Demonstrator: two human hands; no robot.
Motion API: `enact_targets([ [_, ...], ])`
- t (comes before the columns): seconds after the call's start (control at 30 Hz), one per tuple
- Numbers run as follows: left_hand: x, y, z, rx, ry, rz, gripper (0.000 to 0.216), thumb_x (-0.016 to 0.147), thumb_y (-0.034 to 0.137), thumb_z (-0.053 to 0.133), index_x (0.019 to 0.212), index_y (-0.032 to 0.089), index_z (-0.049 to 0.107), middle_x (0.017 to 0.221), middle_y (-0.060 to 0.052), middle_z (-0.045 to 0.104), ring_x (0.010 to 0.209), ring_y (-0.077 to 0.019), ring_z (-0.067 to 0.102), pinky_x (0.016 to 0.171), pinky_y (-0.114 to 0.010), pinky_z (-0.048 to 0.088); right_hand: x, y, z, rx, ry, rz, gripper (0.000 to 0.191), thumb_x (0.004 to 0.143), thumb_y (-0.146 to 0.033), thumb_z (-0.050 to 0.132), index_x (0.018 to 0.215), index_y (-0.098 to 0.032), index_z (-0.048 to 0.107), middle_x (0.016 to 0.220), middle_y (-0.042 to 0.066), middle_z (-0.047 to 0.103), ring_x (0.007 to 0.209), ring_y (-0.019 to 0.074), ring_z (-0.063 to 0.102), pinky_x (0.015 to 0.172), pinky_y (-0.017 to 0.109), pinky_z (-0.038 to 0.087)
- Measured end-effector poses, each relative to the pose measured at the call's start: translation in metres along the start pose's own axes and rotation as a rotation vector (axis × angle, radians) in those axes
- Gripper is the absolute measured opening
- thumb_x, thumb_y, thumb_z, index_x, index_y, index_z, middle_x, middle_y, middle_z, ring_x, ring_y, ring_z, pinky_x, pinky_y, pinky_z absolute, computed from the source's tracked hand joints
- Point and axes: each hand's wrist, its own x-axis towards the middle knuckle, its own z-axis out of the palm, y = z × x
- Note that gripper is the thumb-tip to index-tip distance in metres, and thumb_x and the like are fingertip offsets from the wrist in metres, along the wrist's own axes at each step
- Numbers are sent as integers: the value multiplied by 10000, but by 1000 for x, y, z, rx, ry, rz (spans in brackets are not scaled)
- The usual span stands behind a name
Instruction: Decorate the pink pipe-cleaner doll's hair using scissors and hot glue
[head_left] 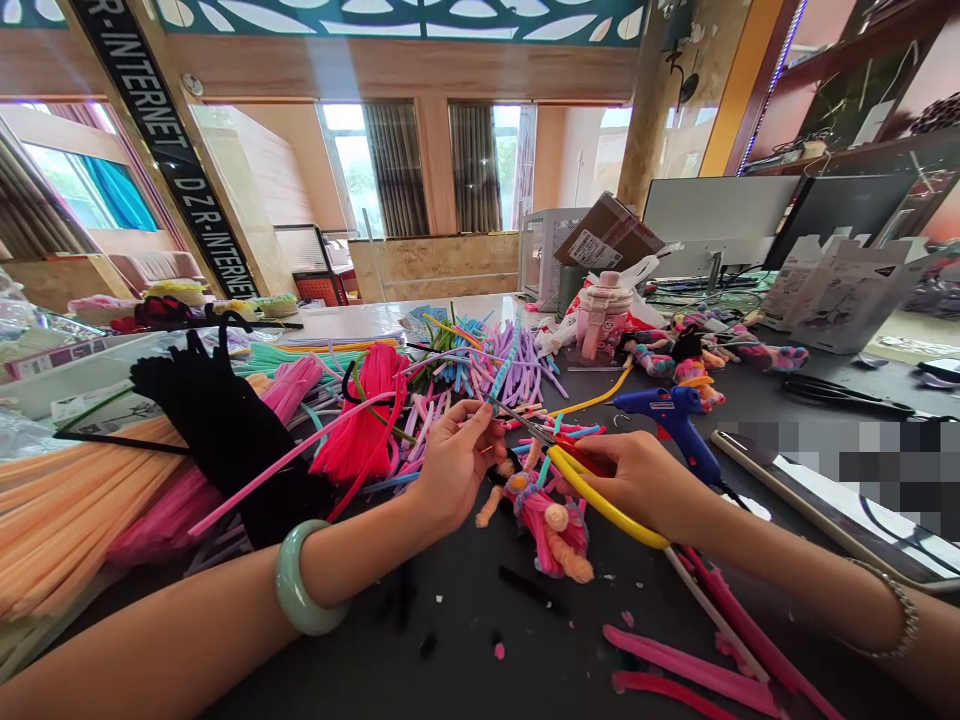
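My left hand (459,462) pinches a light-blue pipe cleaner (507,362) that stands up from between the fingertips. In my right hand (637,485) are scissors (581,478) with yellow and red handles. Their blades point left and reach the pipe cleaner close to my left fingertips; whether they touch it I cannot tell. Just below both hands a pipe-cleaner doll (551,520) in a pink dress with black hair lies on the dark table (360,640). A blue glue gun (671,420) rests beyond my right hand.
Bundles of black (225,430), peach (97,510) and hot-pink pipe cleaners (367,410) cover the left side. More dolls (694,355), a pink bottle (600,315) and monitors (712,220) stand at the back right. Loose pink strips (686,665) lie in front at right.
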Motion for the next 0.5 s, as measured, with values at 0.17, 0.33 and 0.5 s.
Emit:
enact_targets([
  [0.17,1,1,0,6,0,0,322,615,315,789,720,151,533,571,27,591,451,-75,524,435,-174,422,0,-2,0,98,-62,30,353,723,-499,588,738,-160,683,561,-32,455,535,114,358,477,247,283],
  [0.33,1,1,0,16,-11,8,319,626,315,784,728,148,531,579,24,598,450,-74,529,442,-169,413,2,-3,1,44,-54,4,352,735,-517,564,685,-171,609,575,-37,425,557,117,339,494,253,267],
  [0.5,0,1,-1,27,-26,12,299,633,306,776,702,141,537,580,21,590,458,-70,525,453,-169,415,3,-1,3,10,-55,-27,399,740,-561,532,661,-171,566,589,-33,425,567,121,336,513,262,283],
])
